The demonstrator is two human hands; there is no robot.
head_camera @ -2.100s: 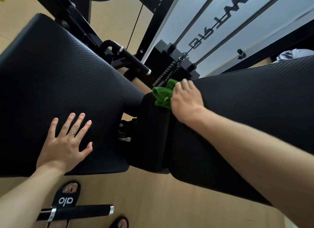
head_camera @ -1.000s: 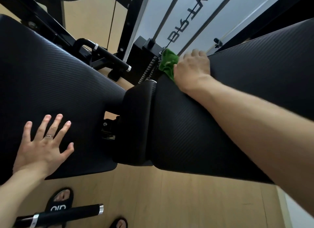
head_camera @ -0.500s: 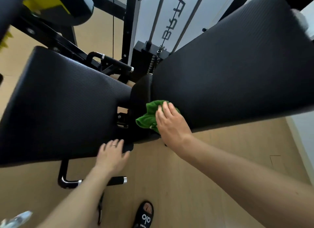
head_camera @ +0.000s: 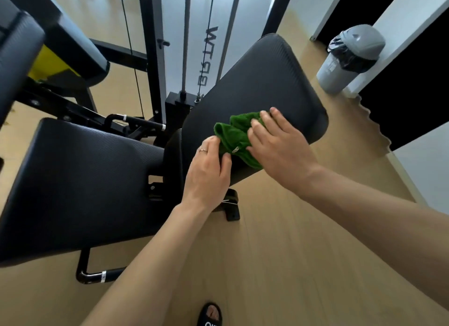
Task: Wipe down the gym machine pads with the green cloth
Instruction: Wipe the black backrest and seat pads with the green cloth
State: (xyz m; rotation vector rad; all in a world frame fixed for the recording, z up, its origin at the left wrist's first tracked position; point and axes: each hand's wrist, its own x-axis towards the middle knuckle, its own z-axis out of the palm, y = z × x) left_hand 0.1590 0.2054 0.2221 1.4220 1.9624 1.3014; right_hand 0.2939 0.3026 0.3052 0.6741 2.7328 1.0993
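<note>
The green cloth (head_camera: 234, 137) is bunched up over the lower end of the black back pad (head_camera: 262, 83), which tilts up to the right. My right hand (head_camera: 279, 141) lies over the cloth's right side with fingers curled on it. My left hand (head_camera: 209, 172) grips the cloth's left edge between thumb and fingers. The long black seat pad (head_camera: 77, 180) stretches out to the left, joined to the back pad by a narrow black cushion (head_camera: 172, 151).
A weight stack with cables and guide rods (head_camera: 184, 58) stands behind the pads. Another black and yellow pad (head_camera: 56, 56) sits upper left. A grey bin (head_camera: 349, 58) with a black liner is at the upper right. Bench feet (head_camera: 97, 274) rest on the wooden floor near my sandal (head_camera: 210, 314).
My left hand left the seat pad and came up to take hold of the cloth. My right hand carried the cloth down from the far edge to the pad's near end; the view pulled back.
</note>
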